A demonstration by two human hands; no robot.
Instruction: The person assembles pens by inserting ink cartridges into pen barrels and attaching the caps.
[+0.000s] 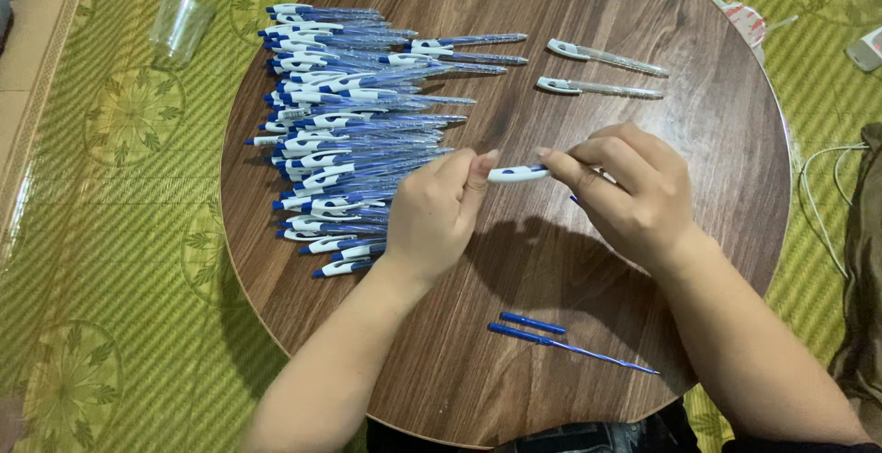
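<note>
Both my hands are over the middle of a round wooden table (588, 12). My left hand (435, 212) and my right hand (632, 188) together pinch a white pen top with a blue dot (517, 174), one hand at each end. A big pile of blue-and-white pens (344, 131) lies on the table to the left of my left hand. Two clear pen barrels with white clips (602, 72) lie beyond my hands. A blue refill (570, 347) and a short blue piece (533, 322) lie near the table's front edge.
The table stands on a green patterned mat (110, 232). A clear plastic cup (181, 21) lies on the mat at the far left. A white cable (822, 196) and dark cloth (864, 269) are at the right.
</note>
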